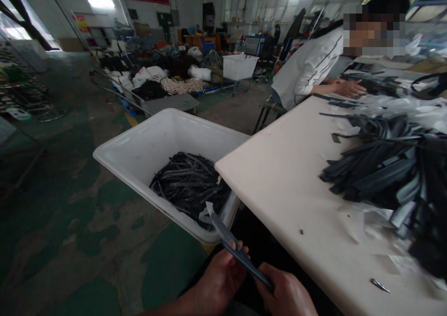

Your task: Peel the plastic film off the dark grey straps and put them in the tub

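Note:
A dark blue-grey strip (240, 255) stretches between my two hands, in front of the table's near edge. My left hand (220, 274) pinches it near its middle with thumb and fingers. Farther right, my right hand (284, 288) is closed around the lower end. The strip's far end, with a pale whitish tip, points up over the rim of a white plastic bin (129, 171). Inside that bin lies a tangled heap of dark strips (188, 181).
The cream table (275, 167) bears a large pile of dark strips (380, 162), clear plastic and a small metal tool (380, 285). Across it sits a person in a white top (314, 64), hands on material. Behind the bin stand a flat cart (167, 105) and another white bin (239, 66).

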`<state>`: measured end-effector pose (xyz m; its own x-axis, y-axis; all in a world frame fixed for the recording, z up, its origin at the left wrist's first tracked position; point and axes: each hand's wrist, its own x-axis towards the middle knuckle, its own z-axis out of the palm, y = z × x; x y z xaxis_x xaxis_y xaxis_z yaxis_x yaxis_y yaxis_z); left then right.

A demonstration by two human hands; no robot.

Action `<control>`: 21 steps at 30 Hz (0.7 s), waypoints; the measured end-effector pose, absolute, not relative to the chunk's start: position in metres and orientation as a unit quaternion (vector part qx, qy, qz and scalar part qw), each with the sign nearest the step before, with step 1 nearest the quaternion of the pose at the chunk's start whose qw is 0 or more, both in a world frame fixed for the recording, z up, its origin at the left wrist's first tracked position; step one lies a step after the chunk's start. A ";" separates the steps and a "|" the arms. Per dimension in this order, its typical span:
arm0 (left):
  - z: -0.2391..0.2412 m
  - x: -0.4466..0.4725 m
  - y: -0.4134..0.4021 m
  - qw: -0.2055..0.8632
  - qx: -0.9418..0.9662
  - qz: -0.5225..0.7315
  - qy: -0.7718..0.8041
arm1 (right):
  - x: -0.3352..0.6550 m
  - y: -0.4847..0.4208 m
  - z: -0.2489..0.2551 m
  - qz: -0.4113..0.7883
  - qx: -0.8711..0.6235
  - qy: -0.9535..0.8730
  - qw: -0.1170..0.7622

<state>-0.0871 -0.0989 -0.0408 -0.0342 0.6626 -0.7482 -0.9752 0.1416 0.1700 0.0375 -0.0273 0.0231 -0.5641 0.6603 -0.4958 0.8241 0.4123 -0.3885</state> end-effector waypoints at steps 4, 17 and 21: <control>-0.036 -0.085 -0.099 0.718 -0.158 0.601 0.313 | 0.025 -0.023 0.015 -0.318 0.449 0.830 0.089; -0.038 -0.085 -0.095 0.727 -0.163 0.594 0.304 | 0.024 -0.016 0.021 -0.316 0.451 0.829 0.100; -0.036 -0.092 -0.094 0.667 -0.211 0.626 0.345 | 0.035 -0.015 0.022 -0.320 0.451 0.822 0.135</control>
<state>-0.0920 -0.0936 -0.0364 -0.0214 0.6887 -0.7247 -0.9804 0.1274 0.1501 0.0352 -0.0147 0.0222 -0.5575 0.6551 -0.5100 0.8275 0.3891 -0.4048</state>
